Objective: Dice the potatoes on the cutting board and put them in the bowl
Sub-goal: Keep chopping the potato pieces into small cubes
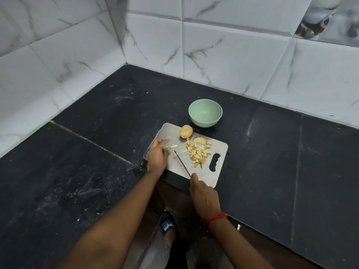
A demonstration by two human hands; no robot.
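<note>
A steel cutting board lies on the black counter. On it sit a whole potato, a potato slice, a pile of diced potato and a loose strip. My right hand grips the handle of a knife whose blade lies across the board, pointing up-left. My left hand rests on the board's left part, fingers stretched toward the strip. The pale green bowl stands empty just beyond the board.
The black counter runs into a corner of white marble-tiled walls. The board overhangs the counter's front edge near my right hand. Below that edge my sandalled foot shows on the floor.
</note>
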